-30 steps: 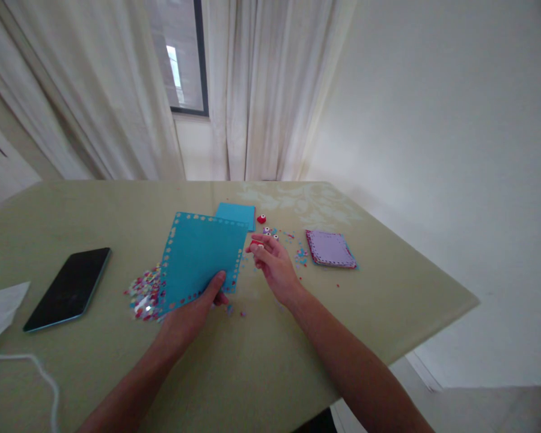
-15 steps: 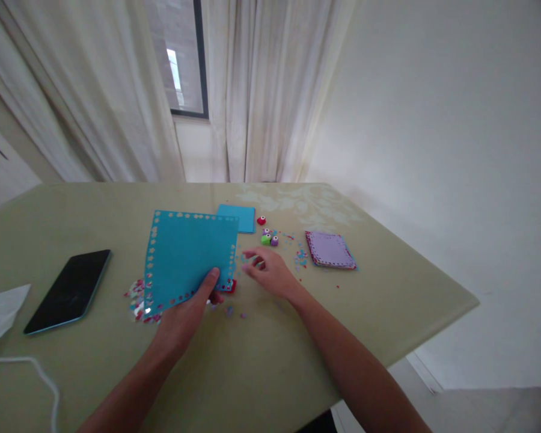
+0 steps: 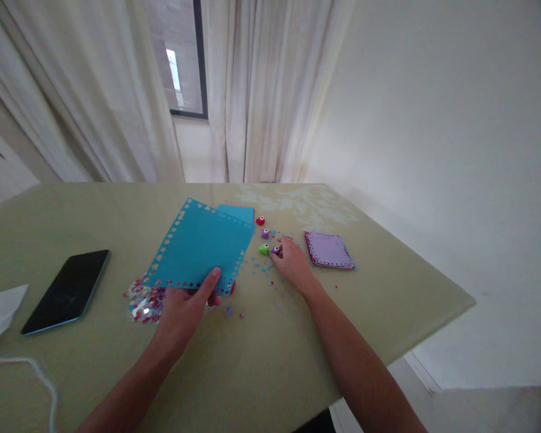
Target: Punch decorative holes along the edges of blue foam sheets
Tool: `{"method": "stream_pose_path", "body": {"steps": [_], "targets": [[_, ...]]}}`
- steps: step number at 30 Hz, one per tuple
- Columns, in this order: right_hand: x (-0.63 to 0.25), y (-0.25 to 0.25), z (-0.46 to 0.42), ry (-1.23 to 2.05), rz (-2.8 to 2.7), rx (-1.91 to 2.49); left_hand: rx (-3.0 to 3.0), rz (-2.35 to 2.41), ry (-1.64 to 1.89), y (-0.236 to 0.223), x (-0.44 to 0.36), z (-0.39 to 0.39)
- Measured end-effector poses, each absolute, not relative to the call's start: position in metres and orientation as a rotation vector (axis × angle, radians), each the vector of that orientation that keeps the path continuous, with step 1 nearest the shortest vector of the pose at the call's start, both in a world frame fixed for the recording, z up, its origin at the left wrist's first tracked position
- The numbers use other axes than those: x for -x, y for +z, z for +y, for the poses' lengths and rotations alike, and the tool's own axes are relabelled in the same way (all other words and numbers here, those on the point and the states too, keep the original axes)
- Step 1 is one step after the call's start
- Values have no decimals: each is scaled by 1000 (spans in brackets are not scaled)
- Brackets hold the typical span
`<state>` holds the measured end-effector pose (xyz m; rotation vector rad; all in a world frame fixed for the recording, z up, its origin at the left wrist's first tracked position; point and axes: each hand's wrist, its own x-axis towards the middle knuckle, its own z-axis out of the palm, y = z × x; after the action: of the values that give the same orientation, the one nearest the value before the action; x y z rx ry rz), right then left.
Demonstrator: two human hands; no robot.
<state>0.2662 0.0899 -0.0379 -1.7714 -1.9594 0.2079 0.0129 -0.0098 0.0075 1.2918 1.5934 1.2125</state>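
My left hand (image 3: 193,300) pinches a square sheet of blue paper (image 3: 202,246) by its lower edge, thumb on top. Small shapes are punched in a row along the sheet's borders. My right hand (image 3: 294,264) has its fingers around a small purple craft punch (image 3: 275,249) with an eye on it, standing on the table. Beside that one sits a green craft punch (image 3: 264,248). Behind them are another purple punch (image 3: 265,233) and a red punch (image 3: 260,221). Part of a red object shows under the sheet's lower right corner; its kind is hidden.
A stack of punched purple paper (image 3: 330,249) lies to the right. Blue sheets (image 3: 238,213) lie behind the held one. Confetti (image 3: 146,304) is heaped at left, with more bits scattered mid-table. Further left are a tablet (image 3: 67,291), white paper (image 3: 2,313) and a white cable (image 3: 42,379).
My right hand has moved right, away from the sheet, and closed on the purple punch. The blue sheet has turned clockwise in my left hand. The green punch sits slightly nearer and further left.
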Motion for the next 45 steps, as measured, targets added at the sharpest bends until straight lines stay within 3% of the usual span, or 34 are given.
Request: {"method": "stream_pose_path", "body": {"steps": [4,10,14,29,45], "targets": [[-267,-28,89,260,-1838,1755,-1288,1621,1227,5,-10,-9],[-243,-8,78,1073,-1447,1091,-1290,1593,1224,-6,-7,-6],[-226,-2,65,1272,-1379,994,-1311,1633,1177,-7,-6,-6],[-218,-7,61,1452,-1243,898,-1315,1648,1179,9,-9,-9],[-215,-10,59,1564,-1192,914,-1378,1584,1079,-9,-11,-9]]}}
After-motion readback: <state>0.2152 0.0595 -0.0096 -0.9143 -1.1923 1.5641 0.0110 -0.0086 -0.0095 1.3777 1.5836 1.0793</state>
